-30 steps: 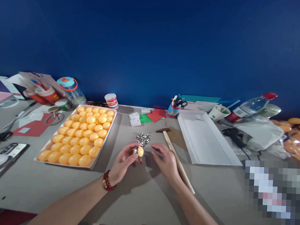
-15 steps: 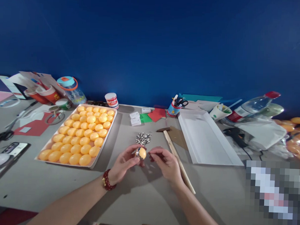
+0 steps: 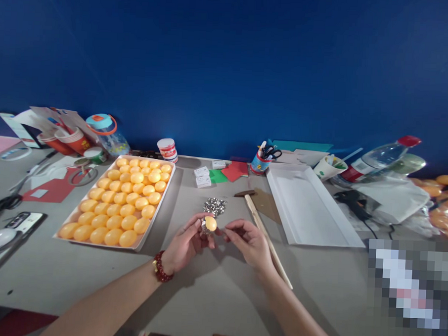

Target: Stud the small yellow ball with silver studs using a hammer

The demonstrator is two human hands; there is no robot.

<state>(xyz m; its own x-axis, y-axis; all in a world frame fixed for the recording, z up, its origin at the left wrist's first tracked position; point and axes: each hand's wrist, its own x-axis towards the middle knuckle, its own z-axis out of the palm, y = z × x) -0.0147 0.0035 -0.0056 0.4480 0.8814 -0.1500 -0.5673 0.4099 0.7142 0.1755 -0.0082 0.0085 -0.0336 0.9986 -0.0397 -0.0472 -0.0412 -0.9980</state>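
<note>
My left hand (image 3: 185, 243) is closed around an orange ping-pong ball (image 3: 210, 224) whose lower left side is covered with shiny silver thumbtacks. Just right of the ball, my right hand (image 3: 251, 244) is closed in a pinch of thumb and forefinger. Whatever sits between those fingertips is too small to make out. A pile of silver thumbtacks (image 3: 215, 206) lies on the table right behind the ball. Beside my right hand rests a hammer (image 3: 262, 226) with a wooden handle.
At left stands a shallow box of orange balls (image 3: 155, 219). An open white tray (image 3: 311, 211) lies at right. Small white boxes (image 3: 202, 181), red paper (image 3: 235, 171) and a cup with scissors (image 3: 260, 163) are at the back. Right of the tray lies a black glue gun (image 3: 352, 203).
My left hand has turned the ball, so its tack-covered side shows lower and its bare orange part faces up. My right hand keeps its pinch almost in place.
</note>
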